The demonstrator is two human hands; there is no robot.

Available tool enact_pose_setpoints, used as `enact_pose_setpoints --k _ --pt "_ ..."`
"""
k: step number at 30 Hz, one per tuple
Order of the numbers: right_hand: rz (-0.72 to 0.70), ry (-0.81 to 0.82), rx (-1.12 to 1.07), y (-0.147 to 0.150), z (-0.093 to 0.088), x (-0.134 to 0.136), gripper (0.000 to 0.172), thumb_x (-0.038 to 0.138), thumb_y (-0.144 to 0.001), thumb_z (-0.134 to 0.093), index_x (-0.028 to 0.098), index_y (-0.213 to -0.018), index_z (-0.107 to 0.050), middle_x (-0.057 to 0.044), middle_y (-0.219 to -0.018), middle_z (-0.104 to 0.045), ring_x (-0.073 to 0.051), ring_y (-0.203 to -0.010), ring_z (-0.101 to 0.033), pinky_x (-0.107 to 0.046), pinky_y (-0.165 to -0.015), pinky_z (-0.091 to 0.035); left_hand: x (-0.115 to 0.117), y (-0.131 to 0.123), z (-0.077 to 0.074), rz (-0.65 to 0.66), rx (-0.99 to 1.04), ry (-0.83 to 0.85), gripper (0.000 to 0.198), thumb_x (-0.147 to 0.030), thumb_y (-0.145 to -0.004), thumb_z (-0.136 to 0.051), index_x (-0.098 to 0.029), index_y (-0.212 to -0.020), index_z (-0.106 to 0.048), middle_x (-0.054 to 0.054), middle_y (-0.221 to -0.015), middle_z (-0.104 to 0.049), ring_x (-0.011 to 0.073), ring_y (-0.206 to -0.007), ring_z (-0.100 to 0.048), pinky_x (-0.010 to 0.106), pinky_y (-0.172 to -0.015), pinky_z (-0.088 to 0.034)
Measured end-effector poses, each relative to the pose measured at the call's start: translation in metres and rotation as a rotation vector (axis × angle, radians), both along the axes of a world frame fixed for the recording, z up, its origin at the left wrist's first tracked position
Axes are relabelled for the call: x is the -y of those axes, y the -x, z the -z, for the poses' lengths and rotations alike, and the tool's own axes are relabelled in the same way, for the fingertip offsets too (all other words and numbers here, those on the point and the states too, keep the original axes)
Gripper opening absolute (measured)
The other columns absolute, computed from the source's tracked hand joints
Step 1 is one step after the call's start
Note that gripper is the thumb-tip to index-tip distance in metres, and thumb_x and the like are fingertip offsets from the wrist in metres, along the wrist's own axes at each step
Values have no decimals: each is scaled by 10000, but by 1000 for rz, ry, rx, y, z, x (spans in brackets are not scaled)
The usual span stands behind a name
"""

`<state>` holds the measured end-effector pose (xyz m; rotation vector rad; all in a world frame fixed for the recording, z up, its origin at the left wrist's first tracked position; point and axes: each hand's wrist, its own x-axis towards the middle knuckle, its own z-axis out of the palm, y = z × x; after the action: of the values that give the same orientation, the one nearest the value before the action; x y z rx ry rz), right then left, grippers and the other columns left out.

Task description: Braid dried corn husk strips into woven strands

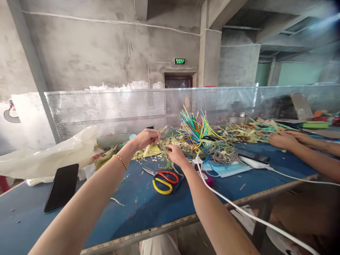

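Observation:
My left hand (pixel 149 138), with a gold bracelet at its wrist, is raised over the far part of the table, fingers pinched on pale, straw-like strands. Just right of it and lower, my right hand (pixel 175 154) has its fingers curled together at the edge of a heap of dry plant strips (pixel 145 152); what lies between them is too small to make out. Scissors (pixel 162 181) with one red and one yellow handle lie on the blue table below both hands. Beyond my right hand stands a bundle of multicoloured stems (pixel 198 129).
A black phone (pixel 61 187) lies at left beside a plastic sheet (pixel 53 156). Right of my arm are grey cord (pixel 224 157), a blue face mask (pixel 228 169) and a white cable (pixel 239 209). Another person's hands (pixel 284 140) work at far right. Perforated metal panel (pixel 127 109) stands behind.

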<state>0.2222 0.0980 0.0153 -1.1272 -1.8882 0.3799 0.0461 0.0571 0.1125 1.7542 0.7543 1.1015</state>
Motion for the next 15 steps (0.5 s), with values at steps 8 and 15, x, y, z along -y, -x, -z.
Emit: enact_pose_setpoints --k 8,15 --pt "418 -13 350 -11 3 -1 347 66 -871 -440 126 -1086 -706 -189 -1062 -708 -268 -1037 -655 -312 -843 -455 8 55 -33 -12 341 -35 199 -80 -796 -528 -119 -617 -605 21 -576 -454 96 -534 -437 216 -509 -374" --pt "414 39 388 -18 13 1 295 203 -868 -566 133 -1106 -725 -233 -957 -702 -332 -1031 -658 -412 -887 -457 28 91 -64 -52 516 -98 219 -56 -828 -488 -120 -651 -598 18 -607 -458 83 -524 -427 207 -507 -385"
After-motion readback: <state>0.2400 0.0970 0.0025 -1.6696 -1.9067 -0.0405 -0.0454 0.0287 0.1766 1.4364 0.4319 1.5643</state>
